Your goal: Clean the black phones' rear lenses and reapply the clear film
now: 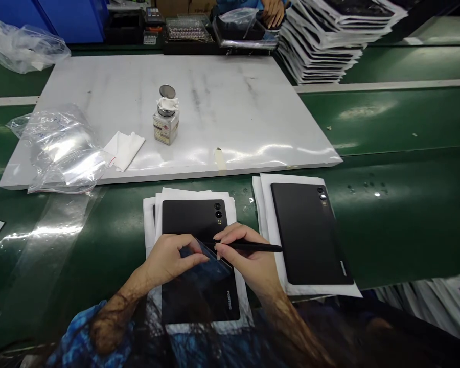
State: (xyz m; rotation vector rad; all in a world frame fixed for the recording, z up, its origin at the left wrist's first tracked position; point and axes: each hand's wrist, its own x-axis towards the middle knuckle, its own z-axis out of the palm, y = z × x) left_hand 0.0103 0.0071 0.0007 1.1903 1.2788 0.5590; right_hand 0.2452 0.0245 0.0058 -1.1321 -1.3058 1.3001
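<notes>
A black tablet (pixel 193 217) lies back side up on white wrapping sheets (pixel 232 204), its camera lenses at the far right corner. Over its middle, my left hand (pixel 176 258) pinches what looks like a strip of clear film (pixel 216 263), raised at a slant. My right hand (pixel 253 260) grips a slim black pen-shaped tool (pixel 258 247), with its narrow end pointing left beside the film; the tip is hard to make out. To the right, a second black tablet (pixel 306 235) rests back side up on more white sheets (pixel 266 209).
Ahead lies a grey-white board (pixel 230 112) bearing a glass dispenser bottle (pixel 166 127), a folded white cloth (pixel 124 149) and clear plastic bags (pixel 65 148). At the back stand a tall stack of wrapped tablets (pixel 318 46), trays (pixel 187 30) and a blue bin (pixel 76 20). Another person's hand (pixel 273 11) shows there.
</notes>
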